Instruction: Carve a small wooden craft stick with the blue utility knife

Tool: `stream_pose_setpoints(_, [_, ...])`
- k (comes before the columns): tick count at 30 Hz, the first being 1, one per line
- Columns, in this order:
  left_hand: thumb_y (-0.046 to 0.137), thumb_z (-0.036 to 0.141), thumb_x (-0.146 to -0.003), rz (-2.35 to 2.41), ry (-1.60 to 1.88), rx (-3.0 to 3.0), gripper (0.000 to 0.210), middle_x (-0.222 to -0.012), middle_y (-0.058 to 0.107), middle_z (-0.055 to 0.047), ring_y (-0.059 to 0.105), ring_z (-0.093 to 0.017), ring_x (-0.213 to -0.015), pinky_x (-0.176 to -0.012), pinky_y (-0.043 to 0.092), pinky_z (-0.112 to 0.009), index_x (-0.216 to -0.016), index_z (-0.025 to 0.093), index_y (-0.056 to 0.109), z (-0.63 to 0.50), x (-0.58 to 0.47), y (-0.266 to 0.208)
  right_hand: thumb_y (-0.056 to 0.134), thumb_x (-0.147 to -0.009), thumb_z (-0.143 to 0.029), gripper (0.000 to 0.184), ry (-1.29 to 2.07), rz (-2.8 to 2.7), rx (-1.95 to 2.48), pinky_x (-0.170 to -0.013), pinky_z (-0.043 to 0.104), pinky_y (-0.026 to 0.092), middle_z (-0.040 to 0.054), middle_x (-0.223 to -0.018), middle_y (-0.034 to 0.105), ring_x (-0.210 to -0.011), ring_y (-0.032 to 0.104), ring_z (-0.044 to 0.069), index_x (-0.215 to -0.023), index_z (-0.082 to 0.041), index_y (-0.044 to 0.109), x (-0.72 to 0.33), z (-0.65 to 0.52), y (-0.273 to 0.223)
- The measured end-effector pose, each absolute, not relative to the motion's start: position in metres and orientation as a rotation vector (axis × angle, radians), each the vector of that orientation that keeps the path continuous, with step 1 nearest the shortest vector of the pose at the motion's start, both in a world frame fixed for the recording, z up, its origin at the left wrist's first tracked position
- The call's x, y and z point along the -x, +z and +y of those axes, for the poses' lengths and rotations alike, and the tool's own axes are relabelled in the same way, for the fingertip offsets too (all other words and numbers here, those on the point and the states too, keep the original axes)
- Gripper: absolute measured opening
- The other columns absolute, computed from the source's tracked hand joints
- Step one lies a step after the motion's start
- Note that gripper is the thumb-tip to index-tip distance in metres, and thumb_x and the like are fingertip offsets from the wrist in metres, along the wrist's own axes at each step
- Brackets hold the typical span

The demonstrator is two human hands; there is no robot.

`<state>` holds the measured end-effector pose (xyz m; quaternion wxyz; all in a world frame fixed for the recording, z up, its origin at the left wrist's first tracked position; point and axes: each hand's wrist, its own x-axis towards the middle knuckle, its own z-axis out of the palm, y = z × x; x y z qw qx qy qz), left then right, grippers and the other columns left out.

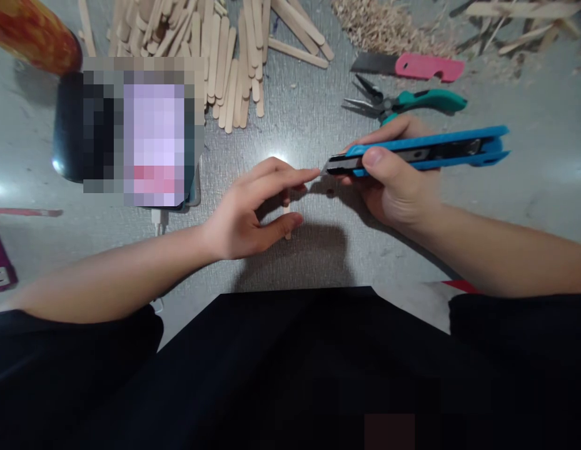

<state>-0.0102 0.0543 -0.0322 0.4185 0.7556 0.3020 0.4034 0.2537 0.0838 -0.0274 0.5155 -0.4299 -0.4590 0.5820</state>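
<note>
My right hand (396, 178) is wrapped round a blue box cutter (431, 150), thumb on top, its blade (325, 166) out and pointing left. The index finger of my left hand (252, 206) stretches to the blade's tip and appears to touch it. Below that finger, my left thumb lies across a short piece of wooden craft stick (287, 212); its ends show above and below the thumb, near the curled fingers. A small dark speck (330, 193) lies under the blade.
Many craft sticks (219, 62) are heaped at the back. Wood shavings (388, 28), a pink folding knife (428, 67) and green-handled pliers (431, 100) lie behind my right hand. A blurred phone (154, 137) with a white cable (159, 219) and a black case (69, 131) sit left.
</note>
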Motion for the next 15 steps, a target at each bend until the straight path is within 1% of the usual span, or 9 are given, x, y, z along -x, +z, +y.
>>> stream_pose_setpoints(2, [0.08, 0.027, -0.102, 0.759, 0.982, -1.909, 0.064, -0.122, 0.079, -0.006, 0.079, -0.021, -0.093, -0.079, 0.07, -0.041, -0.164, 0.043, 0.071, 0.0543, 0.0109, -0.0302, 0.101, -0.088, -0.056, 0.03, 1.394, -1.073, 1.006, -0.058, 0.04, 0.063, -0.0036, -0.08, 0.082, -0.063, 0.073, 0.021, -0.092, -0.035, 0.079, -0.2526, 0.0828, -0.026])
stream_pose_setpoints(5, [0.077, 0.024, -0.102, 0.747, 0.945, -1.918, 0.066, -0.124, 0.08, -0.006, 0.08, -0.023, -0.096, -0.082, 0.07, -0.043, -0.164, 0.044, 0.07, 0.0541, 0.0114, -0.0281, 0.1, -0.091, -0.052, 0.029, 1.403, -1.071, 1.01, -0.061, 0.041, 0.063, -0.0029, -0.082, 0.082, -0.066, 0.075, 0.022, -0.094, -0.034, 0.079, -0.2517, 0.0816, -0.0237])
stream_pose_setpoints(9, [0.077, 0.03, -0.104, 0.706, 0.91, -1.912, 0.062, -0.129, 0.081, -0.007, 0.079, -0.023, -0.097, -0.081, 0.069, -0.044, -0.165, 0.042, 0.069, 0.0545, 0.0118, -0.0286, 0.1, -0.091, -0.052, 0.026, 1.398, -1.106, 1.012, -0.064, 0.043, 0.064, -0.0033, -0.085, 0.083, -0.067, 0.073, 0.022, -0.095, -0.037, 0.08, -0.2541, 0.0819, -0.025])
stream_pose_setpoints(11, [0.074, 0.03, -0.107, 0.704, 0.974, -1.936, 0.056, -0.125, 0.081, -0.007, 0.079, -0.023, -0.098, -0.081, 0.068, -0.044, -0.163, 0.04, 0.07, 0.0541, 0.0129, -0.03, 0.1, -0.091, -0.048, 0.022, 1.402, -1.132, 1.017, -0.067, 0.044, 0.066, -0.0038, -0.088, 0.084, -0.068, 0.072, 0.022, -0.096, -0.039, 0.08, -0.2552, 0.082, -0.0267])
stream_pose_setpoints(13, [0.075, 0.034, -0.108, 0.782, 1.079, -2.018, 0.048, -0.121, 0.08, -0.008, 0.078, -0.025, -0.102, -0.088, 0.067, -0.049, -0.156, 0.036, 0.072, 0.0523, 0.0148, -0.0304, 0.099, -0.092, -0.045, 0.02, 1.389, -1.135, 1.014, -0.069, 0.044, 0.067, -0.004, -0.091, 0.084, -0.069, 0.071, 0.021, -0.099, -0.04, 0.081, -0.2551, 0.0814, -0.0274])
stream_pose_setpoints(14, [0.077, 0.039, -0.106, 0.862, 1.1, -2.087, 0.046, -0.123, 0.08, -0.009, 0.077, -0.028, -0.108, -0.095, 0.066, -0.055, -0.152, 0.034, 0.073, 0.0507, 0.0157, -0.0298, 0.098, -0.093, -0.046, 0.019, 1.375, -1.136, 1.002, -0.069, 0.044, 0.067, -0.0038, -0.093, 0.084, -0.069, 0.072, 0.021, -0.1, -0.039, 0.081, -0.2546, 0.0808, -0.0271])
stream_pose_setpoints(15, [0.08, 0.045, -0.104, 0.962, 1.082, -2.168, 0.049, -0.129, 0.079, -0.011, 0.076, -0.033, -0.116, -0.104, 0.062, -0.062, -0.151, 0.033, 0.072, 0.0486, 0.0164, -0.0285, 0.097, -0.094, -0.047, 0.02, 1.358, -1.139, 0.992, -0.067, 0.043, 0.067, -0.0036, -0.094, 0.083, -0.069, 0.073, 0.021, -0.101, -0.038, 0.081, -0.2541, 0.0799, -0.0264])
